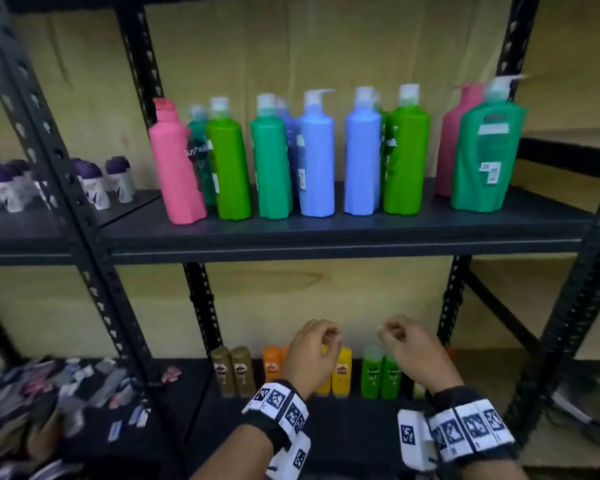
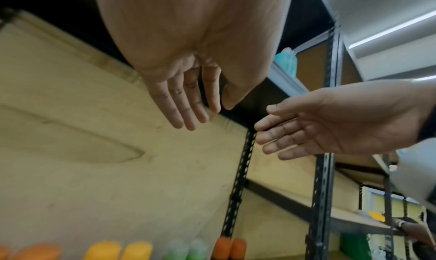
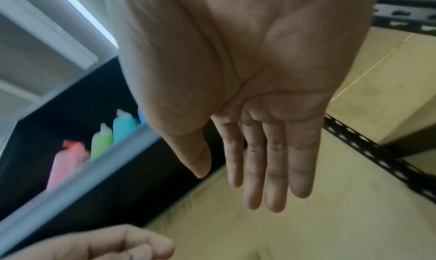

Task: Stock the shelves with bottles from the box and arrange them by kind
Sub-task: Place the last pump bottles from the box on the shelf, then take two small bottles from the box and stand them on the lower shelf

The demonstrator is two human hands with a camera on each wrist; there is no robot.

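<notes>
Black metal shelving point(image 1: 326, 242) fills the head view. On its middle board stand tall pump bottles point(image 1: 317, 157), upright: pink, green, teal, blue, their labels smeared by blur. Below that board, small bottles point(image 1: 342, 372) stand upright in a row along the back of the lower board: brown, orange, yellow, green. The left hand point(image 1: 312, 355) and right hand point(image 1: 414, 351) hang just in front of that row, below the middle board, touching no bottle; both are empty with fingers relaxed, nearly straight in the wrist views. Some small bottles are hidden behind the hands. Left of the small bottles, flat packets point(image 1: 84, 389) lie blurred, hard to read.
</notes>
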